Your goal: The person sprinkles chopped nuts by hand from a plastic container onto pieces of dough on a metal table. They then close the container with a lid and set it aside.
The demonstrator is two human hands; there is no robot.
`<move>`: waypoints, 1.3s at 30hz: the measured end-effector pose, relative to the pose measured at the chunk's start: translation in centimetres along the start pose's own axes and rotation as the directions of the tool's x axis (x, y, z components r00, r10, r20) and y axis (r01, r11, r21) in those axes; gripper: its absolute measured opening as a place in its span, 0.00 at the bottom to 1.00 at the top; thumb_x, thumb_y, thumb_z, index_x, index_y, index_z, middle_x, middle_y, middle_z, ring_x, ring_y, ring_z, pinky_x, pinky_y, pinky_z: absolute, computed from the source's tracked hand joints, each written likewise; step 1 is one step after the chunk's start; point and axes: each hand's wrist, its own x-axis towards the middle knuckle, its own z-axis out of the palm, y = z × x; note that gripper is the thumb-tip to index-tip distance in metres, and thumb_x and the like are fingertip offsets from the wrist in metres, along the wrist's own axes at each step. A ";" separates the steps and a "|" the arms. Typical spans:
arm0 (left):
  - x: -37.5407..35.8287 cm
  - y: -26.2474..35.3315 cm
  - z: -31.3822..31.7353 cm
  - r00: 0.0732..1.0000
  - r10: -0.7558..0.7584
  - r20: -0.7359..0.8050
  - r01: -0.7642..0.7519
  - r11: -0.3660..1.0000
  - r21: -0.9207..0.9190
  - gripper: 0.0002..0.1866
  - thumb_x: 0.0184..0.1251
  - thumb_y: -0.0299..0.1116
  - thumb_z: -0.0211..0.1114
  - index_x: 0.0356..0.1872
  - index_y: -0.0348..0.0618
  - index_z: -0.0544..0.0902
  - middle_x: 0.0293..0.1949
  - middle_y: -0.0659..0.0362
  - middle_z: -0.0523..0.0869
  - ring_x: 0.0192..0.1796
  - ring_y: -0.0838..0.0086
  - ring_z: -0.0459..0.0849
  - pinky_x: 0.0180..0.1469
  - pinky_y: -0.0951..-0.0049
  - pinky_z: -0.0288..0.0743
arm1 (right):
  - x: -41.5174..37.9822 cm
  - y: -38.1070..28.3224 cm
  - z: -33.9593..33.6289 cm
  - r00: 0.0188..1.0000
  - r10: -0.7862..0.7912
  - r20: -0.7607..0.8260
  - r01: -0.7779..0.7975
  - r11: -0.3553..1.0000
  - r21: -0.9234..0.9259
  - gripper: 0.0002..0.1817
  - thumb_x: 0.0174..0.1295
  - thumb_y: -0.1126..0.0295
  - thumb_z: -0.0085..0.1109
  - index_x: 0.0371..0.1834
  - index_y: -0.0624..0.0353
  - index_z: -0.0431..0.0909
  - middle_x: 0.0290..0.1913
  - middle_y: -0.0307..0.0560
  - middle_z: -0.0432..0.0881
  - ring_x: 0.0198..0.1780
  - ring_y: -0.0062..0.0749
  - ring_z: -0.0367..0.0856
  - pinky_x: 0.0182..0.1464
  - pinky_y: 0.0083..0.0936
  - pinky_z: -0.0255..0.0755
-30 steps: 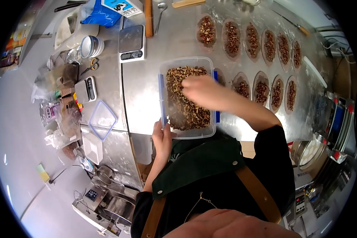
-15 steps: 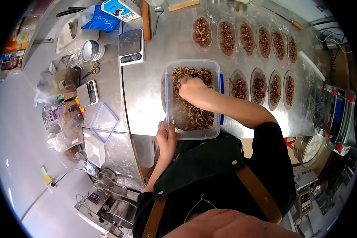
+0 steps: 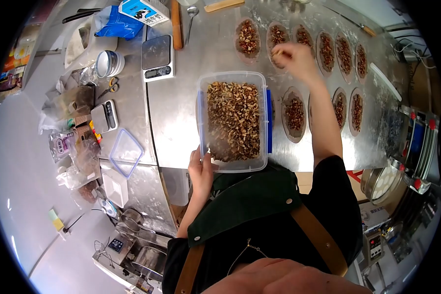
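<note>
My left hand (image 3: 201, 171) grips the near-left corner of a clear plastic container (image 3: 234, 166), thumb against its wall. Chopped walnuts (image 3: 235, 117) fill much of this container, which has a blue clip on its right side. Over the far row of flat oval dough pieces, my right hand (image 3: 295, 58) is closed with its fingertips pinched on some chopped walnuts. The dough oval (image 3: 278, 33) under the fingers carries reddish-brown chopped bits and is partly hidden by the hand. In the nearer row lies another topped oval (image 3: 294, 115); my forearm covers most of its neighbour.
A kitchen scale (image 3: 157, 56), a rolling pin (image 3: 176, 24) and a spoon (image 3: 190, 22) lie at the back left. Farther left are stacked bowls (image 3: 109, 63), scissors (image 3: 111, 87), a second scale (image 3: 104, 116) and a loose lid (image 3: 127, 153). A white strip (image 3: 385, 81) lies at right.
My right hand has left the container and moved up and right to the far dough row. My left hand and the container have barely shifted.
</note>
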 end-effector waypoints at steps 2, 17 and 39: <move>-0.1 -0.1 -0.3 1.000 -0.007 -0.003 0.008 1.000 0.014 0.16 0.68 0.22 0.52 0.56 0.32 0.76 0.39 0.56 0.75 0.27 0.76 0.80 0.28 0.77 0.78 | 2.9 5.2 -0.9 0.990 0.063 -0.124 -0.087 0.977 -0.193 0.13 0.54 0.70 0.65 0.43 0.57 0.84 0.40 0.54 0.84 0.38 0.42 0.83 0.44 0.31 0.76; -0.3 -0.5 -0.9 0.998 -0.050 -0.024 0.050 0.999 -0.006 0.16 0.70 0.24 0.51 0.56 0.30 0.75 0.39 0.56 0.75 0.26 0.76 0.82 0.27 0.76 0.77 | 9.1 14.9 0.3 0.977 0.204 -0.066 -0.211 0.862 -0.460 0.14 0.57 0.74 0.60 0.48 0.55 0.83 0.46 0.55 0.83 0.48 0.49 0.81 0.53 0.38 0.74; -1.2 -0.7 -0.9 0.998 -0.059 -0.021 0.059 0.998 -0.020 0.16 0.70 0.24 0.51 0.56 0.31 0.75 0.41 0.56 0.75 0.26 0.77 0.81 0.27 0.77 0.78 | 4.1 11.9 0.4 0.963 0.269 -0.029 -0.267 0.925 -0.272 0.14 0.60 0.72 0.62 0.50 0.59 0.81 0.41 0.54 0.85 0.38 0.40 0.83 0.44 0.35 0.76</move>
